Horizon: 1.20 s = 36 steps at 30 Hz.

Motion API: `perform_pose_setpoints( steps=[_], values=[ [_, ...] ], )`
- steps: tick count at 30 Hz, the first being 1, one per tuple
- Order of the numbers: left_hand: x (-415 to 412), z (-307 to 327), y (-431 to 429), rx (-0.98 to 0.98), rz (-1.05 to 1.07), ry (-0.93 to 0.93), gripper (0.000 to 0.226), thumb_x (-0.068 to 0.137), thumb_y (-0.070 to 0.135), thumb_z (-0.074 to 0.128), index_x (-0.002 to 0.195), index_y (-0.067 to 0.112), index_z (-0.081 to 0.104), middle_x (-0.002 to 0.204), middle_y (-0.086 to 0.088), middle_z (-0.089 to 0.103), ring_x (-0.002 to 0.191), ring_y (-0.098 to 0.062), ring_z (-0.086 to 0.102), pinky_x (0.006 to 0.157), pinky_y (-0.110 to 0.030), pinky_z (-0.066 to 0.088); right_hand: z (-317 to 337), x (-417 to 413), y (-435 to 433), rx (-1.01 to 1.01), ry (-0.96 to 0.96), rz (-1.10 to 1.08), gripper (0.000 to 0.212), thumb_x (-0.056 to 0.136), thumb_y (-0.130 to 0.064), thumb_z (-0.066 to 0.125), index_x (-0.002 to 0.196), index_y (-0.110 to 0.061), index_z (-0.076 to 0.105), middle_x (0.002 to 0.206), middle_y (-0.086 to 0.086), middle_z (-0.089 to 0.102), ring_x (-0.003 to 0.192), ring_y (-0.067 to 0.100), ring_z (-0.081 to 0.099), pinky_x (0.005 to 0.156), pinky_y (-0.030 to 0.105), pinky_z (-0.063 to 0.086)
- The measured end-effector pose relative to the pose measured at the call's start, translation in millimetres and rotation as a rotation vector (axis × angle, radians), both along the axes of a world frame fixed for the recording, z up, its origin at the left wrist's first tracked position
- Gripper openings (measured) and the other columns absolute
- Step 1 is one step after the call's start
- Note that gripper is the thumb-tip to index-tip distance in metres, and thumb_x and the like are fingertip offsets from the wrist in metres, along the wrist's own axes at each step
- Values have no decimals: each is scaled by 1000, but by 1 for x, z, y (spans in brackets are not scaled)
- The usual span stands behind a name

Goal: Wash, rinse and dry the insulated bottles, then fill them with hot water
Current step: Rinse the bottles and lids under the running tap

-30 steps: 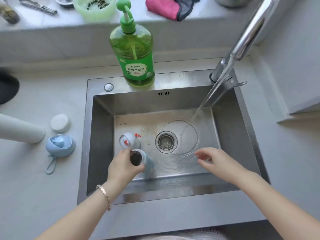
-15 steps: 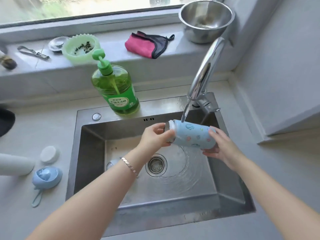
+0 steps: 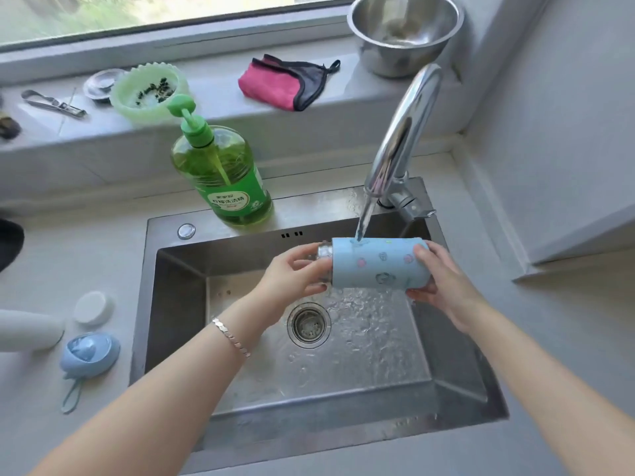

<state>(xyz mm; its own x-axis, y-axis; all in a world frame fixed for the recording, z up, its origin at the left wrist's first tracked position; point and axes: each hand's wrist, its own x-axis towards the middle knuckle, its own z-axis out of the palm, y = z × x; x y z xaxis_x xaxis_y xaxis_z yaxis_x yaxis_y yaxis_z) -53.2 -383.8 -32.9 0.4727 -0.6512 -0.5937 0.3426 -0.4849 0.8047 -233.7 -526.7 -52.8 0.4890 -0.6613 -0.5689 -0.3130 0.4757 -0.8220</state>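
Note:
A light blue insulated bottle (image 3: 376,264) with small printed pictures lies sideways above the steel sink (image 3: 178,304), under the running stream from the faucet (image 3: 402,132). My left hand (image 3: 295,274) grips its metal neck end. My right hand (image 3: 443,281) holds its base end, fingers curled round it. Water splashes over the bottle's top and falls to the sink floor around the drain (image 3: 308,325). A white bottle (image 3: 29,329) lies on the counter at the left edge, with a white cap (image 3: 92,307) and a blue lid (image 3: 90,353) with a strap beside it.
A green dish soap pump bottle (image 3: 223,176) stands on the sink's back rim. On the windowsill sit a pink and grey cloth (image 3: 281,84), a steel bowl (image 3: 405,29), a green scalloped dish (image 3: 149,92) and metal tongs (image 3: 53,104). A wall rises at the right.
A second ago my left hand held the bottle low in the sink, the right hand empty. Both hands now hold it sideways under the stream, shifted slightly so water strikes its body.

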Motion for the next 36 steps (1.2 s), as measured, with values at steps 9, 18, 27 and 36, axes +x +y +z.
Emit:
perform_pose_setpoints(
  steps=[9,18,27,36],
  values=[
    [17,-1,45,-48,220,118,23,93,13,53,114,21,60,98,-7,70,89,-24,68,83,-33,55,26,51,19,-134,-65,221,27,88,-28,59,112,-24,47,102,1,60,85,14,62,66,31,55],
    [25,-4,61,-8,273,151,29,94,13,50,123,15,51,96,-11,67,81,-24,68,74,-31,56,33,65,26,-185,-77,367,17,89,-29,58,103,-38,54,105,2,61,89,13,62,67,28,55],
    [25,4,34,253,301,244,25,91,30,44,81,8,52,73,-11,53,61,-19,55,51,-26,51,45,58,16,-208,-122,449,44,75,-38,62,115,-20,56,73,2,62,48,9,59,46,21,47],
    [20,6,46,215,330,421,21,92,24,45,91,4,51,81,-18,55,70,-25,58,50,-29,57,37,64,18,-261,-93,300,22,94,-28,50,96,-12,66,59,-1,61,38,12,56,35,18,44]
  ],
)
